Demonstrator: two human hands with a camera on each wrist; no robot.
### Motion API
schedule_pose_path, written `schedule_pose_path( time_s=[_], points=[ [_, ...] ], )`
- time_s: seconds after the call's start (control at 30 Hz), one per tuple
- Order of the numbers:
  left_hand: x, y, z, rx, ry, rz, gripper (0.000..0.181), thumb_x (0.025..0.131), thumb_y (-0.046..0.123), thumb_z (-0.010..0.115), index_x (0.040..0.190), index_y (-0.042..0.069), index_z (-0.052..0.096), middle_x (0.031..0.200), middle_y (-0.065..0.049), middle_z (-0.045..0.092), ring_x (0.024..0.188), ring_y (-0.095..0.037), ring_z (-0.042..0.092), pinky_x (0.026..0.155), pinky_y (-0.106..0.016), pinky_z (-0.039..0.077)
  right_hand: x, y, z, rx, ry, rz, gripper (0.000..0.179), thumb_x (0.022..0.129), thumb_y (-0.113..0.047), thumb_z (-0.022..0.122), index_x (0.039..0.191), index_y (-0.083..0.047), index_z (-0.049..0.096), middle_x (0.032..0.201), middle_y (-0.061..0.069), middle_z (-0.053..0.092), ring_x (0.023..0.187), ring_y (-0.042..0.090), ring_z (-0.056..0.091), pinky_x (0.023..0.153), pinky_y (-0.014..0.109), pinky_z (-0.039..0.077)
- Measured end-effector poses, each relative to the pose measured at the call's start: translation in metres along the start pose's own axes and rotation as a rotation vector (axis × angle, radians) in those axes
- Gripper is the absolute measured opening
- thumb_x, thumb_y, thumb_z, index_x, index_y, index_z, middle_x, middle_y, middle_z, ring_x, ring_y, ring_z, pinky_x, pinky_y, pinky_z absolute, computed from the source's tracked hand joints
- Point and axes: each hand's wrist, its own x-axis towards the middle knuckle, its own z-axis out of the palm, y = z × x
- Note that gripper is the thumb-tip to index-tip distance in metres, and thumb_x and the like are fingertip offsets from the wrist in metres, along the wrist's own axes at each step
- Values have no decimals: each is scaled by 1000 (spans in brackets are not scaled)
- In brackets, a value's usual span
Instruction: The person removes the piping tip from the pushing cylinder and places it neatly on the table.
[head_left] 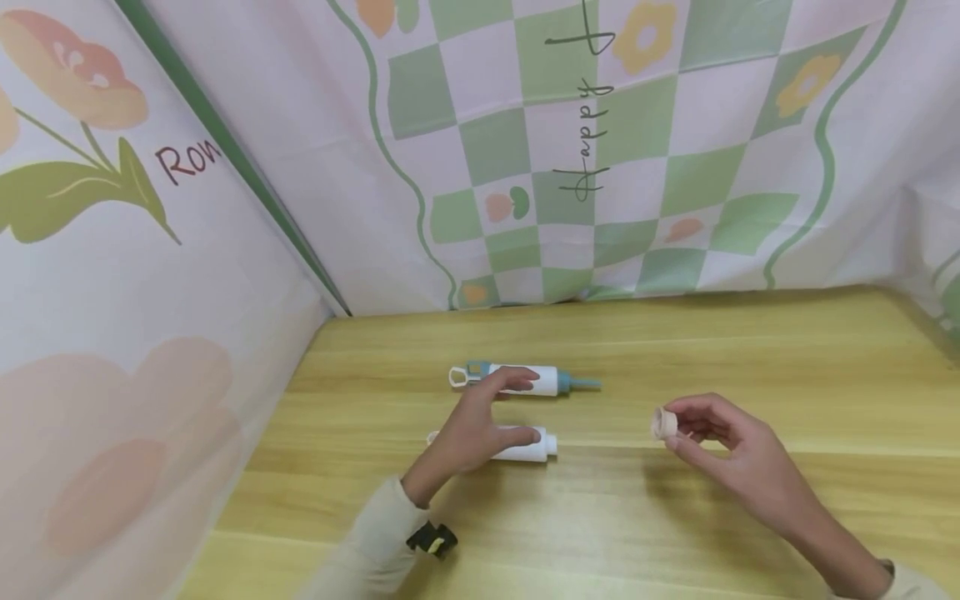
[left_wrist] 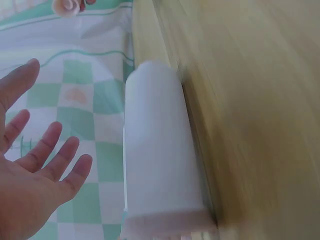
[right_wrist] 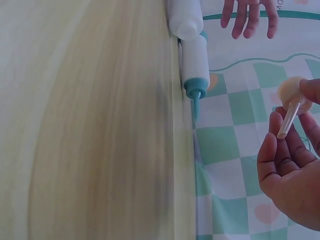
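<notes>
Between thumb and fingers, my right hand (head_left: 738, 458) pinches a pale pinkish cap (head_left: 665, 423) above the table. In the right wrist view this cap (right_wrist: 291, 91) has a short, clear tube-like nozzle. My left hand (head_left: 467, 427) hovers over a white bottle (head_left: 525, 447) lying on its side, thumb and fingers spread and holding nothing. The left wrist view shows the white bottle (left_wrist: 160, 145) close up, beside the left hand (left_wrist: 35, 190). The left hand partly hides this bottle in the head view. Its bare neck points right.
Behind it lies a second white bottle (head_left: 545, 381) with a teal cap and thin nozzle, plus a loop at its other end. The wooden table (head_left: 600, 517) meets a green-checked cloth (head_left: 637, 192) at the back and a flowered cloth (head_left: 172, 333) at left.
</notes>
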Motion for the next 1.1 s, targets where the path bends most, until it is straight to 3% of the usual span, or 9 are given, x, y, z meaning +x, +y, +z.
schedule_pose_path(
  time_s=[0.27, 0.57, 0.8, 1.1],
  points=[
    [8, 4, 17, -91, 5, 26, 61, 79, 3, 84, 133, 9, 56, 123, -13, 64, 117, -31, 60, 102, -38, 47, 3, -1, 3, -5, -2, -4, 33, 87, 5, 73, 117, -2, 64, 103, 5, 68, 90, 12, 63, 79, 16, 50],
    [16, 11, 36, -95, -43, 53, 52, 82, 7, 83, 129, 10, 59, 114, -1, 65, 108, -11, 61, 97, -30, 50, 3, -4, 6, 0, 1, -1, 32, 87, 4, 73, 117, -4, 64, 104, 4, 68, 90, 11, 62, 78, 17, 50],
    [20, 16, 54, -148, -31, 69, 51, 82, 6, 83, 127, 6, 60, 111, -1, 67, 104, -8, 62, 94, -26, 50, 7, -7, 9, 17, -27, -6, 32, 89, 3, 71, 120, -6, 64, 105, 4, 68, 90, 13, 63, 78, 18, 51],
    [31, 28, 71, -103, -37, 116, 49, 82, 6, 83, 125, 8, 61, 111, -2, 69, 101, -4, 63, 91, -23, 51, 8, -10, 9, 3, -34, 7, 32, 90, 0, 72, 120, -8, 64, 105, 3, 68, 90, 14, 63, 76, 20, 52]
  ],
)
